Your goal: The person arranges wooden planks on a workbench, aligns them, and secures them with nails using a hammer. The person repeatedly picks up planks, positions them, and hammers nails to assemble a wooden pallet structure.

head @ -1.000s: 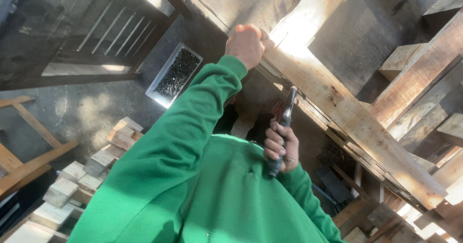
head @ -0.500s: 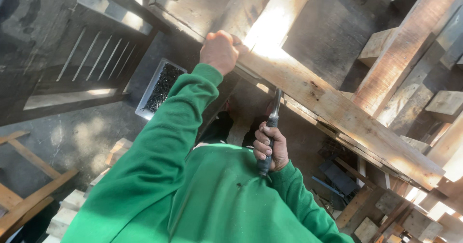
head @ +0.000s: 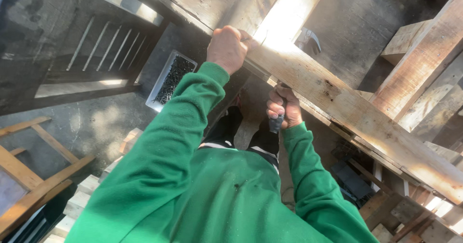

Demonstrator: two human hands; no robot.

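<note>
— Left hand [head: 228, 47]?
— My fingers are curled over the near edge of the sunlit wooden plank [head: 347, 105], pinching a thin nail [head: 263, 39] upright against it, just right of my knuckles.

— Right hand [head: 283, 107]?
— Fist closed round the dark hammer handle [head: 276, 123], tucked beneath the plank. The hammer head [head: 308, 39] shows above the plank's far side, beyond the nail.

— Nearby?
— Tray of dark nails [head: 170, 79] on the concrete, below-left of my left fingers. Wood offcuts [head: 79, 194] under my green sleeve.
</note>
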